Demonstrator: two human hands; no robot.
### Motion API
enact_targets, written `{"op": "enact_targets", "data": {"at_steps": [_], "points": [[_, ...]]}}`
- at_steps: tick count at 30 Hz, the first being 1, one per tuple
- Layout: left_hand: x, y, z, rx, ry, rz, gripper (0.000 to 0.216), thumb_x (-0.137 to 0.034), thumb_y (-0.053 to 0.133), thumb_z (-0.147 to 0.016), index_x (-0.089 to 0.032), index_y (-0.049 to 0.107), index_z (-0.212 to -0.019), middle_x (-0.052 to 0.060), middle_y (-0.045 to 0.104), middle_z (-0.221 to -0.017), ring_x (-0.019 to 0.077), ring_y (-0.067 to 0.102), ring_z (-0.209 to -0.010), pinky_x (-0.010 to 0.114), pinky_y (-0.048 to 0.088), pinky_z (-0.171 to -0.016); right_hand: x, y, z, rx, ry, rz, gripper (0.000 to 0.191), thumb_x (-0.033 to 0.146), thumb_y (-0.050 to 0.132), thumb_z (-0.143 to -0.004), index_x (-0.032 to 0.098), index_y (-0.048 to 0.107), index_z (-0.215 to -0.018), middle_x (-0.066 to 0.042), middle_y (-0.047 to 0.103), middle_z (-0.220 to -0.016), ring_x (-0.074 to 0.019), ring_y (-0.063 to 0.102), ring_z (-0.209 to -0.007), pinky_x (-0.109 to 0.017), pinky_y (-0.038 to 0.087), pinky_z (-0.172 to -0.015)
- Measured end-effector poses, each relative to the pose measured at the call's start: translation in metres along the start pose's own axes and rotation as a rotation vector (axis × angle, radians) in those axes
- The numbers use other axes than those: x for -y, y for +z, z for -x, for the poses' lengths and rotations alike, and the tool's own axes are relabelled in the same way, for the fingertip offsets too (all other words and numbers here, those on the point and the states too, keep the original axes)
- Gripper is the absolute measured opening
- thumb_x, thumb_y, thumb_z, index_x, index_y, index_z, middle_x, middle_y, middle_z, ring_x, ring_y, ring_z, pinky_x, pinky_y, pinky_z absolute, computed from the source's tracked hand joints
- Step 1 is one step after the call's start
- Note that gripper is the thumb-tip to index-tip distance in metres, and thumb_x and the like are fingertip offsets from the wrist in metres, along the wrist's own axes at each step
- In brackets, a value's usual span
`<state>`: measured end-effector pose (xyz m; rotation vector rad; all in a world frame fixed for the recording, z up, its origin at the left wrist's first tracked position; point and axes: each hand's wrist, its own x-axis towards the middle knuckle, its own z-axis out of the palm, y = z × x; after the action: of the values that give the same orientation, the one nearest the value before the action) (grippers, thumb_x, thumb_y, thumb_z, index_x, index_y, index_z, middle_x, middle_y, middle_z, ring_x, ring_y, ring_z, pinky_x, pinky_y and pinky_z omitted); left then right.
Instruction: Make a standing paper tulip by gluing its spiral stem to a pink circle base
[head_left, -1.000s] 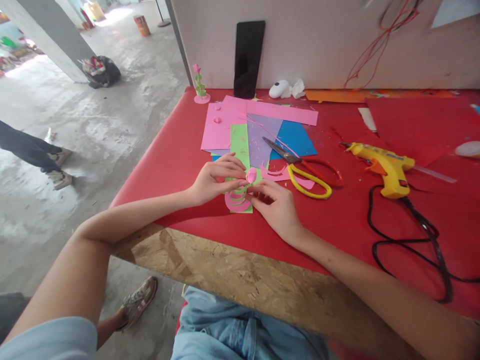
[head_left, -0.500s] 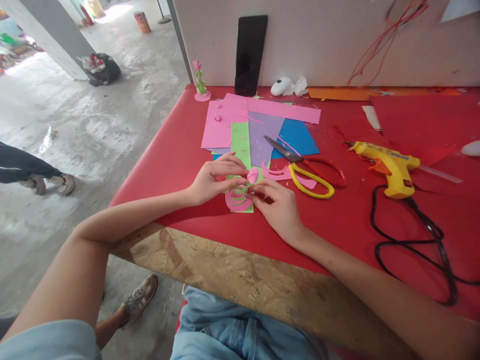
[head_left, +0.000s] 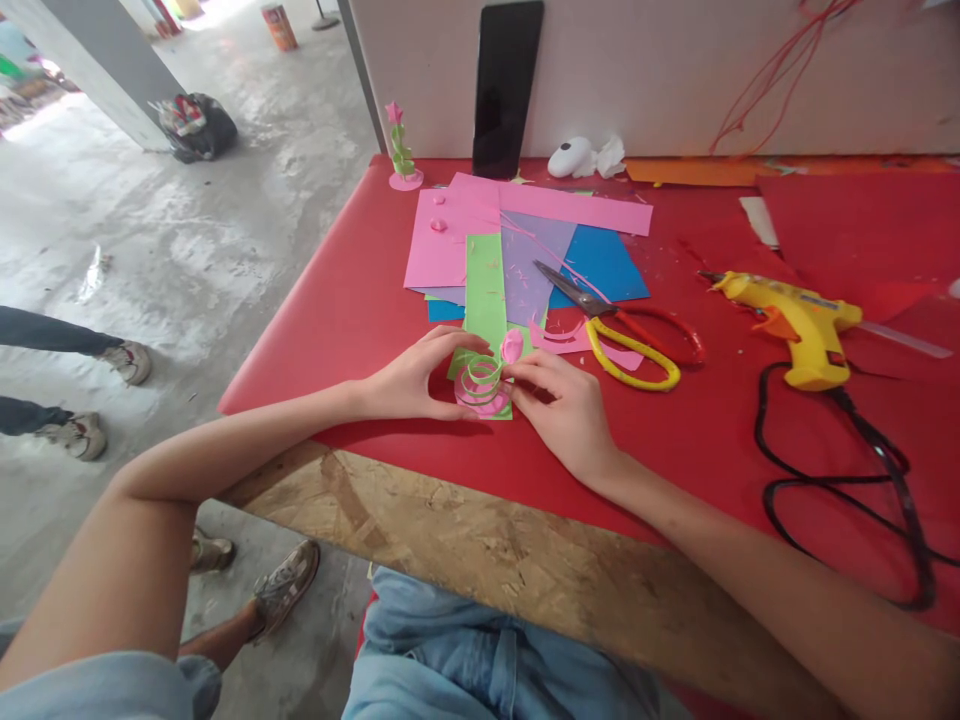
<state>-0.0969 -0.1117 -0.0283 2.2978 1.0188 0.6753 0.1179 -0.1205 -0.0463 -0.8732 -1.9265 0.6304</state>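
Note:
My right hand [head_left: 562, 402] pinches a paper flower just under its pink bud [head_left: 512, 346]. From there a green paper spiral [head_left: 480, 368] coils down in loops onto a round pink paper base [head_left: 493, 405]. Curved around the left side of the coil is my left hand [head_left: 409, 378], open, thumb and fingers wide apart; its thumb tip is close to the base's edge, and I cannot tell whether it touches. Beneath the flower lies a green paper strip [head_left: 486, 280]. Scissors [head_left: 619, 325] with red and yellow handles rest to the right, beside pink paper scraps [head_left: 559, 340].
Pink [head_left: 450, 255], purple and blue sheets [head_left: 611, 265] overlap behind my hands. A yellow glue gun [head_left: 802, 320] with a black cord lies right. At the back stand a phone [head_left: 508, 90] and a finished-looking paper flower [head_left: 401, 150]. Another person's legs [head_left: 60, 330] show left.
My left fingers have come off the flower and spread apart, moving a little left. The right hand keeps its pinch, and the coil shows more plainly. The view has shifted slightly.

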Motion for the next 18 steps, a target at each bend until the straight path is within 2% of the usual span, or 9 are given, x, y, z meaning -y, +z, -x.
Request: {"op": "enact_targets", "data": {"at_steps": [9, 18], "points": [[0.0018, 0.0024, -0.0010, -0.025, 0.057, -0.056, 0.048, -0.036, 0.070, -0.074, -0.017, 0.057, -0.116, 0.012, 0.064, -0.117, 0.0241, 0.057, -0.116, 0.043, 0.049, -0.102, 0.0021, -0.0011, -0.0003, 0.011, 0.015, 0.004, 0.013, 0.010, 0.061, -0.082, 0.017, 0.071, -0.084, 0.000, 0.064, -0.077, -0.0063, 0.056, -0.064, -0.016, 0.044, -0.058], [0.0033, 0.0047, -0.0007, -0.053, 0.110, -0.066, 0.043, -0.036, 0.068, -0.076, -0.015, 0.059, -0.113, 0.012, 0.066, -0.111, 0.0235, 0.058, -0.112, 0.041, 0.051, -0.098, 0.0000, -0.0002, 0.0015, -0.001, -0.017, 0.014, 0.014, 0.012, 0.059, -0.084, 0.017, 0.072, -0.088, -0.001, 0.064, -0.076, -0.0066, 0.055, -0.065, -0.017, 0.044, -0.058]]}}
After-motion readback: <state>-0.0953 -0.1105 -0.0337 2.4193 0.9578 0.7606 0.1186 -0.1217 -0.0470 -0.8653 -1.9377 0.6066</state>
